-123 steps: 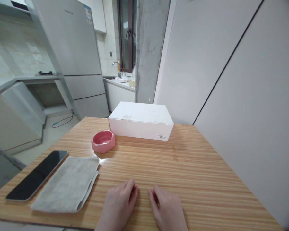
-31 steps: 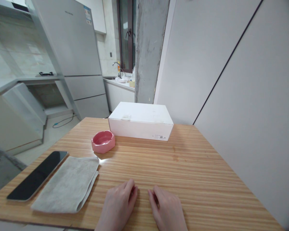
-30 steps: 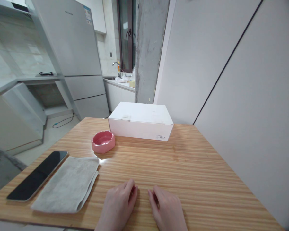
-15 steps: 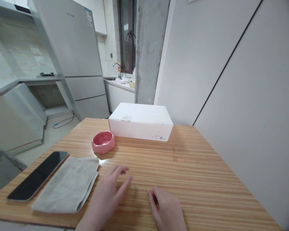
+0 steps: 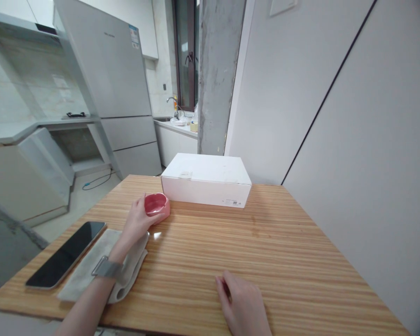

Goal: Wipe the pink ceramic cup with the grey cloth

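My left hand [image 5: 140,216] is closed around the near left side of a pink ashtray [image 5: 164,208], its thumb along the front and its fingers at the left rim. The ashtray stands on the wooden table beside the front left corner of a white box [image 5: 206,190]. A watch with a grey band [image 5: 111,269] is on my left wrist. Under that forearm lies a folded grey cloth [image 5: 91,263]. My right hand [image 5: 244,301] rests on the table near its front edge, fingers curled in, with nothing visible in them.
A black-screened phone [image 5: 68,254] lies left of the cloth. The wooden table [image 5: 283,252] meets a white wall [image 5: 336,154] on the right. Behind it stand a concrete column [image 5: 215,79], a fridge [image 5: 115,74] and a sink counter [image 5: 177,135].
My left hand has reached forward and left, from open above the table to a grip on the ashtray. My right hand has stayed in place. The view has shifted slightly.
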A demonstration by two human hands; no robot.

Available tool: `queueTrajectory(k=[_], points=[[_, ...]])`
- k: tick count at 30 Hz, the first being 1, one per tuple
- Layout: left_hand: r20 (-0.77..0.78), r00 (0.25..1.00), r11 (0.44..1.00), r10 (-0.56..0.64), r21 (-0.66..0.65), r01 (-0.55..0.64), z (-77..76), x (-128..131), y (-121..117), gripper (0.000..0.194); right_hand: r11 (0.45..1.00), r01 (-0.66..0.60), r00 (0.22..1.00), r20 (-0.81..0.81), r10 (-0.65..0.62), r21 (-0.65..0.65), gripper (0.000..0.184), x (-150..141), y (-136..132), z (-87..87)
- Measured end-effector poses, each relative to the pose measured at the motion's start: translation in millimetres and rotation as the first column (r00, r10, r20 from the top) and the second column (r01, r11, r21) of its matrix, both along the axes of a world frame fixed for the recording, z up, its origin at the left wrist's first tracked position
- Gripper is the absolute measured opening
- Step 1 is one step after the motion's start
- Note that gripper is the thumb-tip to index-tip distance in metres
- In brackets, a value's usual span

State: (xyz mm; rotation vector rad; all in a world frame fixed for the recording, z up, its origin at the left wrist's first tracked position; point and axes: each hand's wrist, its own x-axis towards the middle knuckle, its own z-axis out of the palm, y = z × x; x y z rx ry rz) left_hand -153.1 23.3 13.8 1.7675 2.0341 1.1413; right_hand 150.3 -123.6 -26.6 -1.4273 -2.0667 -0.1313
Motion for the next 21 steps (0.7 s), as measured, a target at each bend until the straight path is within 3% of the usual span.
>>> queueTrajectory(k=[5, 9, 14, 21], points=[[-0.094, 0.994, 0.998, 0.059, -0.032, -0.062, 14.3, 16, 1, 0.081, 1.000, 0.001, 1.000, 0.001, -0.001, -0.008, 0.042, 0, 0, -0.6], [0.045, 0.987, 0.987, -0.152, 0.058, 0.149, 25.8, 54, -8, 0.065, 1.000, 0.005, 1.000, -0.002, -0.005, 0.006, 0.042, 0, 0, -1.5], [0.191, 0.891, 0.909, -0.412, 0.150, 0.388, 30.8, 112, -20, 0.059, 1.000, 0.011, 1.000, 0.007, -0.011, 0.000, 0.043, 0, 0, -1.1], [0.161, 0.880, 0.894, -0.446, 0.110, 0.433, 33.3, 140, -23, 0.063, 1.000, 0.001, 1.000, -0.010, -0.001, 0.022, 0.044, 0, -1, 1.1]])
